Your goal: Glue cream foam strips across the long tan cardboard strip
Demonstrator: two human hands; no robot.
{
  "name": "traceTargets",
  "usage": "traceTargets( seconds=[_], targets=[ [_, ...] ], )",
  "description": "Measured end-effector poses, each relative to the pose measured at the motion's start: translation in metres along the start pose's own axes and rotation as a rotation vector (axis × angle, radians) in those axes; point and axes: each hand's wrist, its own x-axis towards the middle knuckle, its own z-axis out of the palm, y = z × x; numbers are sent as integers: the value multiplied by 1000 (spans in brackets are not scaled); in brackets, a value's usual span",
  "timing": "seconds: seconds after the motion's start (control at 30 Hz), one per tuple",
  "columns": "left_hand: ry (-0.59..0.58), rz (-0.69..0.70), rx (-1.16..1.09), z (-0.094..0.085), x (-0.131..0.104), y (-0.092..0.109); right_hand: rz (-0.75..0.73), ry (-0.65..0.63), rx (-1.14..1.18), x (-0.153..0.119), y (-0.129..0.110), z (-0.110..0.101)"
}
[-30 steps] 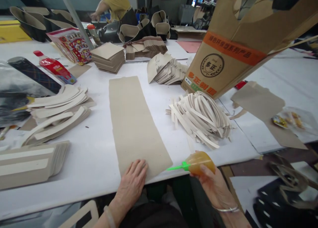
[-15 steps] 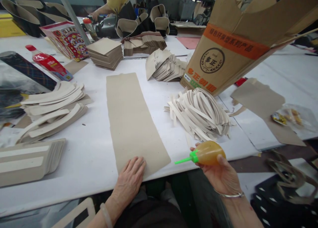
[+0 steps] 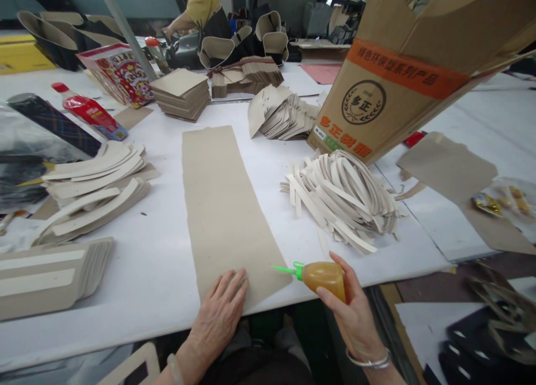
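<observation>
A long beige sheet [image 3: 221, 200] lies flat on the white table [image 3: 154, 273]. My left hand [image 3: 224, 307] rests flat on its near end, fingers extended and holding nothing. In my right hand [image 3: 354, 312] is a squeeze bottle [image 3: 324, 279] of amber liquid with a green nozzle. The bottle lies nearly level, its nozzle pointing left over the sheet's near right corner. Whether the tip touches the sheet cannot be made out.
A heap of pale strips [image 3: 343, 198] lies right of the sheet, before a tall cardboard box [image 3: 377, 94]. Curved strips [image 3: 96, 172] and stacked panels [image 3: 84, 273] are on the left. Stacked pieces [image 3: 182, 94] stand behind. A person's arm [image 3: 184, 23] shows at the back.
My right hand has moved left and slightly down with the bottle, bringing the nozzle over the sheet's edge. My left hand stays on the sheet. The whole view has shifted slightly.
</observation>
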Motion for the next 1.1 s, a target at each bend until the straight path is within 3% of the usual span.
traceTargets(
  seconds=[0.1, 0.23, 0.37, 0.6, 1.1],
  targets=[
    [-3, 16, 29, 2, -1, -1, -23, -22, -101, -3, 4, 2],
    [-4, 25, 45, 4, -2, -2, -159, 21, -309, -8, 8, 8],
    [7, 22, 42, 5, -2, -2, -267, 38, -343, -10, 14, 14],
    [3, 8, 16, 7, -3, -2, -522, -112, -463, -8, 9, 22],
    [8, 26, 75, 3, -1, -2, -847, -336, -719, -6, 7, 21]
  ],
)
